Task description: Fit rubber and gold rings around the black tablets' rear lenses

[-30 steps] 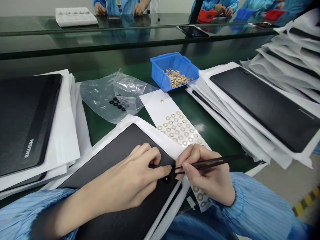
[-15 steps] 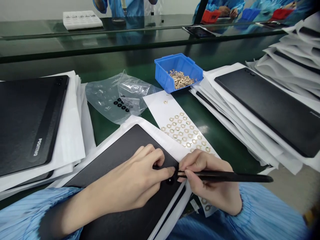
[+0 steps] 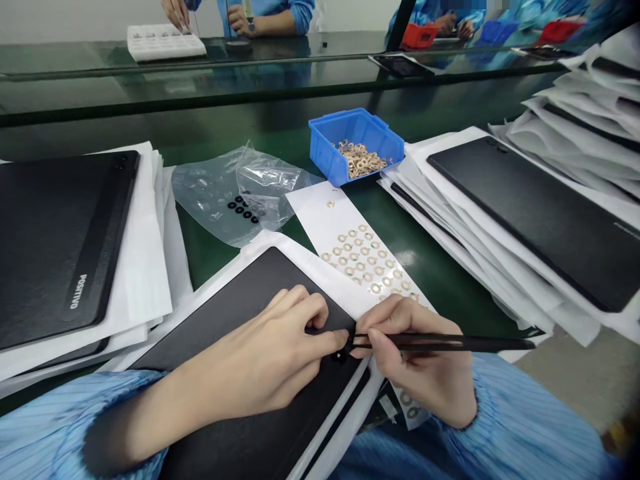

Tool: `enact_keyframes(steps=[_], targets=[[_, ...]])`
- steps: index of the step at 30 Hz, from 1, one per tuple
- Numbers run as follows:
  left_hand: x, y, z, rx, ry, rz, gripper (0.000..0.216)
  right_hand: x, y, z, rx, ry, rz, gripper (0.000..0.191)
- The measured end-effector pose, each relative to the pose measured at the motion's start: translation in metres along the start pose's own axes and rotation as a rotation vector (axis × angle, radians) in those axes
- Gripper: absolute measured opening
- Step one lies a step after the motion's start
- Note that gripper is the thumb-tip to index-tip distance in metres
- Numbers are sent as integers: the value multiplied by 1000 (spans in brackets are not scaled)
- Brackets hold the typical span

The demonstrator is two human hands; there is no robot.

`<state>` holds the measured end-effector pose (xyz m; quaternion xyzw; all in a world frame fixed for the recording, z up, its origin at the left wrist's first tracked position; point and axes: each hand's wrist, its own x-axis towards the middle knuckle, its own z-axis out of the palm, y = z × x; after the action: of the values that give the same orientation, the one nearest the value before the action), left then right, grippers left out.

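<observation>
My left hand (image 3: 280, 350) lies over a black tablet back cover (image 3: 265, 287), its fingers curled and the index fingertip pressed beside the small round openings at the cover's right corner. Whatever is under that fingertip is hidden. In my right hand (image 3: 415, 357) I pinch a pair of black tweezers (image 3: 465, 343), with their tips at the same corner, close to my left fingertip. White wrapping sheet (image 3: 330, 290) spreads beneath the cover. Beyond it lies a white sheet (image 3: 313, 200) bearing rows of small gold ring stickers (image 3: 367, 261).
A blue bin (image 3: 327, 157) holds loose ring parts. Left of it is a clear plastic bag (image 3: 205, 193) with several black rings (image 3: 240, 209). Stacked tablets in white sheets stand left (image 3: 45, 233) and right (image 3: 540, 220). Co-workers' hands (image 3: 243, 21) and a white tray (image 3: 165, 45) are across the bench.
The tweezers' back end has shifted slightly up and left with my right hand. My left hand stays nearly still. Across the bench, a co-worker's hand now reaches to the white tray.
</observation>
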<state>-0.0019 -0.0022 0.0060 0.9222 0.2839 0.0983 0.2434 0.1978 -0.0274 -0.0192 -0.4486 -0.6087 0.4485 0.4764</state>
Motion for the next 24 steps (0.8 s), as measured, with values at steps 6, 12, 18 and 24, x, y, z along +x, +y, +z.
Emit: enact_keyframes(steps=[6, 12, 18, 24], targets=[[0, -1, 0, 18, 17, 14, 27, -1, 0, 1, 53, 46, 50, 15], [-1, 0, 0, -10, 38, 14, 29, 0, 4, -9, 109, -74, -17, 11], [-1, 1, 0, -18, 46, 4, 31, 1, 7, -14, 17, -113, -139, 13], [0, 0, 0, -19, 47, 7, 30, 0, 6, -14, 4, -115, -142, 14]])
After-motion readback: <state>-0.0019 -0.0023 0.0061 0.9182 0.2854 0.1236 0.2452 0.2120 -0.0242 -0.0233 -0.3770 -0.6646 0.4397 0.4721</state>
